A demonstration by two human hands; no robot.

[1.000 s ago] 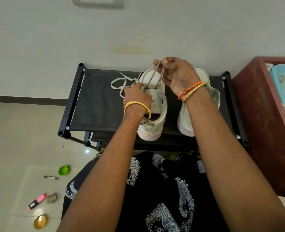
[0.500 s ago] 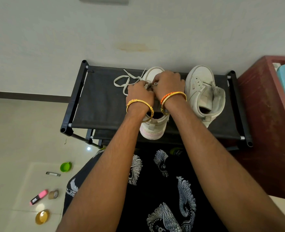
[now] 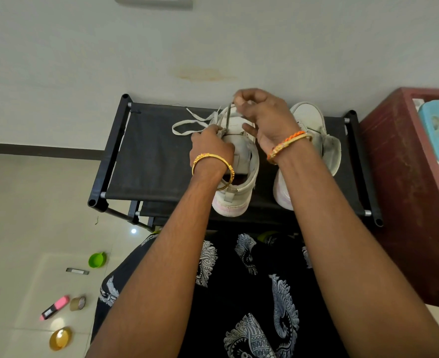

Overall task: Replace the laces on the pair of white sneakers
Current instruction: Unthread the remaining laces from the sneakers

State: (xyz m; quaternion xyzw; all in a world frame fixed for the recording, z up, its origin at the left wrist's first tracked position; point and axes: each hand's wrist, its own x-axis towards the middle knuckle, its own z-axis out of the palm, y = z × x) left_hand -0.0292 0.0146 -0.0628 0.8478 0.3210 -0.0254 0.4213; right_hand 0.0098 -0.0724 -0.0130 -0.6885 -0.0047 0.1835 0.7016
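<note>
Both sneakers stand on the black fabric rack (image 3: pixel 148 161) at centre frame. The left sneaker (image 3: pixel 241 177) is being worked on; the right sneaker (image 3: pixel 314 125) waits just beside it, partly hidden behind the right forearm.

Hand state:
- Right hand (image 3: pixel 267 117): fingertips pinched on a raised strand of the lace (image 3: pixel 228 117), drawn taut upward from the eyelet area
- Left hand (image 3: pixel 210 146): fingers curled onto the shoe's upper by the eyelets, bracing it; whether they also trap lace cannot be told

A slack loop of the same lace lies on the rack toward the upper left of the shoe.

Handling, as judged: the lace is flat, soft and light, with no stiffness of its own, so it should be taken near its tip or close to the eyelet, where it can be steered. The sneaker looks light with a pliable collar; it is best held at the eyelet band so the pull does not drag it across the fabric
</note>
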